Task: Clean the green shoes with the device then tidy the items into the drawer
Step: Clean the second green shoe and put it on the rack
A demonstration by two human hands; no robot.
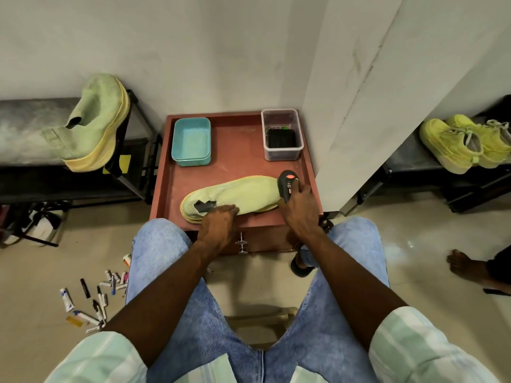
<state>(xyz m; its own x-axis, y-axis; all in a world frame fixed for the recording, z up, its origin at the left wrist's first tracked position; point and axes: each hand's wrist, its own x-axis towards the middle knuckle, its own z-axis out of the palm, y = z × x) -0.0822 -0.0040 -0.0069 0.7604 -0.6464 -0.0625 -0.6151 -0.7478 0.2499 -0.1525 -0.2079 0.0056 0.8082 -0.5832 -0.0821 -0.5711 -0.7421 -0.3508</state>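
Note:
A pale green shoe [237, 193] lies on its side on the red-brown cabinet top [237, 161], toe to the right. My left hand [217, 223] presses on its heel end near the opening. A black cleaning device [287, 183] with an orange button is gripped in my right hand [301, 207] and touches the shoe's toe. The second green shoe [91, 123] stands tilted on the black rack at the left. Below the cabinet top is a drawer with a metal knob [242, 243], shut.
A teal tub [191, 142] and a clear box [282, 134] holding a dark item stand at the back of the cabinet top. Two yellow-green sneakers [467, 142] rest on a right shelf. Pens and tubes [94, 297] litter the floor at left. Another person's foot [464, 265] is at right.

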